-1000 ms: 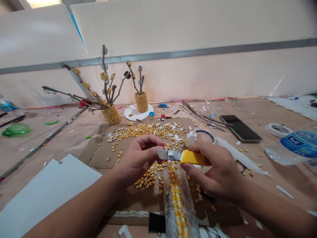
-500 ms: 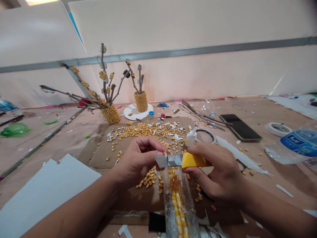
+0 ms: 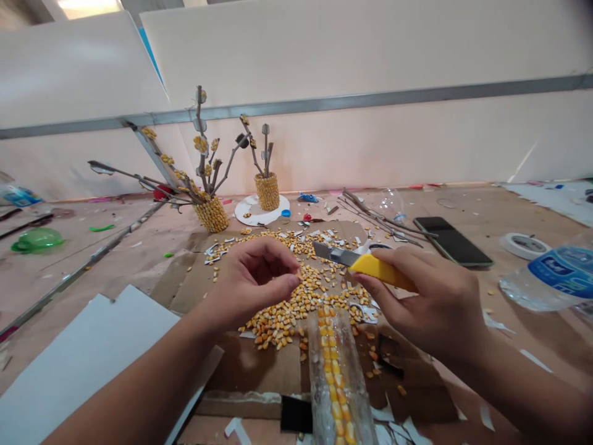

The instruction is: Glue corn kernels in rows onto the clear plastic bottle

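The yellow knife [image 3: 382, 271] is in the right hand [image 3: 440, 300], raised over the bench [image 3: 130, 262], blade out toward ten o'clock. It looks light and stiff, its smooth handle perhaps a bit slippery; the thin blade could snap if bent sideways, so the handle is the place to hold it. The right fingers close round that handle, thumb below and forefinger along the top, with the blade jutting past their tips.

At nine o'clock from the knife, apart from its blade, is the left hand [image 3: 254, 275]. Its thumb and forefinger come nearly together; they may have a small kernel between them, but I can't tell from here.

Toward seven o'clock from the knife lies the clear tube [image 3: 337, 377], a band of corn running along it. It looks light and glossy, probably slick, and I'd take it by its bare sides, off the corn. Loose kernels [image 3: 278, 321] spread beyond it over the cardboard [image 3: 259, 368]. Farther out, the phone [image 3: 458, 242] sits at two o'clock, the bottle [image 3: 551, 278] at three, and two corn-covered cups [image 3: 267, 193] with twigs at ten.
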`<state>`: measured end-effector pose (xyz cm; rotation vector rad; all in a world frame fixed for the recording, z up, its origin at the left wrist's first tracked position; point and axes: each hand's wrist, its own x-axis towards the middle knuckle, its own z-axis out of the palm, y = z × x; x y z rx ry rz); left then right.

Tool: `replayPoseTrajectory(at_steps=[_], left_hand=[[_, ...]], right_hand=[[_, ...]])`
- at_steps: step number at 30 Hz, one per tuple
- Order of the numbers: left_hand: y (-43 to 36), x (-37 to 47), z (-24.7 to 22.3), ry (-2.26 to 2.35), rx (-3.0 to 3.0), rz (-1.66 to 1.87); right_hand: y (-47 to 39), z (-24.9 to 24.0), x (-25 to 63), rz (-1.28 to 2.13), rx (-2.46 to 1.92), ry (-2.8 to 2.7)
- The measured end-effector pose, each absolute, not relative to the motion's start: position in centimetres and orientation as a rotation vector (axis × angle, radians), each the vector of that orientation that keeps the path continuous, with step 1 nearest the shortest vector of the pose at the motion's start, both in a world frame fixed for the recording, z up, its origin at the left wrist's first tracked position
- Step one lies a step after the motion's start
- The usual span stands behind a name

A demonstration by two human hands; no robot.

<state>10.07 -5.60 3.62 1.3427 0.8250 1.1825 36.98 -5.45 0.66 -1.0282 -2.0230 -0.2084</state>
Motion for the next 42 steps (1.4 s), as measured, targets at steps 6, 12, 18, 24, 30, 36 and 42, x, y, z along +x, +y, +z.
replayPoseTrajectory(at_steps=[6,12,18,24,30,36,42], left_hand=[[-5.6,10.3,3.0,1.03,1.876,1.233],[-5.5,9.6,2.8,1.031,2.551,0.973],[-4.8,9.2,2.6,1.293,2.523,0.752],[-5.0,9.4,3.0,1.258,2.528,0.715],[-4.2,9.0,2.5,1.524,2.428,0.573],[-4.3,9.3,3.4,1.431,2.173,0.766],[-5.5,10.7,3.3,1.078,1.405,1.038]], right_hand=[[-5.6,0.5,36.9,-0.376,-1.012,-2.071],[-5.7,0.6,37.0,-0.509,-1.055,-2.151],[-5.6,0.5,36.7,-0.575,-1.046,-2.195],[-5.6,0.3,36.6,-0.528,-1.084,-2.223],[-5.5,0.2,36.6,-0.511,-1.045,-2.246],[-5.4,0.1,36.6,-0.471,-1.089,-2.261],[-5.2,0.1,36.7,-0.172,-1.271,-2.128]])
